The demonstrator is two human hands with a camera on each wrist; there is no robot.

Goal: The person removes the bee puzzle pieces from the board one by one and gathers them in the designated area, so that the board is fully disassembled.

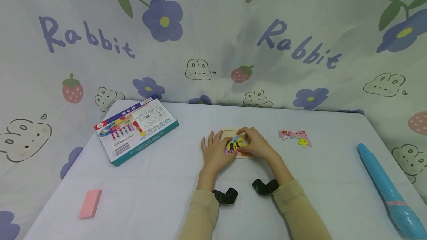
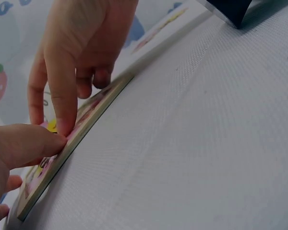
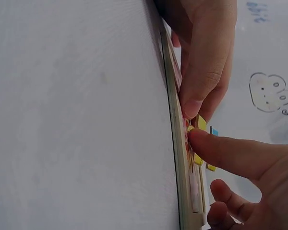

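A wooden jigsaw board (image 1: 246,156) with a bee picture lies on the table between both hands. My left hand (image 1: 215,155) rests over its left side, fingers spread and straight, with the thumb pressing on the picture. From the right, my right hand (image 1: 258,144) pinches a jigsaw piece between thumb and fingers above the board. In the right wrist view a yellow-edged jigsaw piece (image 3: 201,122) stands raised by the right thumb (image 3: 230,152). The left wrist view shows the left thumb (image 2: 31,143) meeting the right fingertips over the board's near edge.
Loose jigsaw pieces (image 1: 295,135), pink with a yellow one, lie right of the board. A toy box (image 1: 136,130) lies at the back left, and a pink block (image 1: 90,203) at the front left. A long blue object (image 1: 383,184) lies along the right edge.
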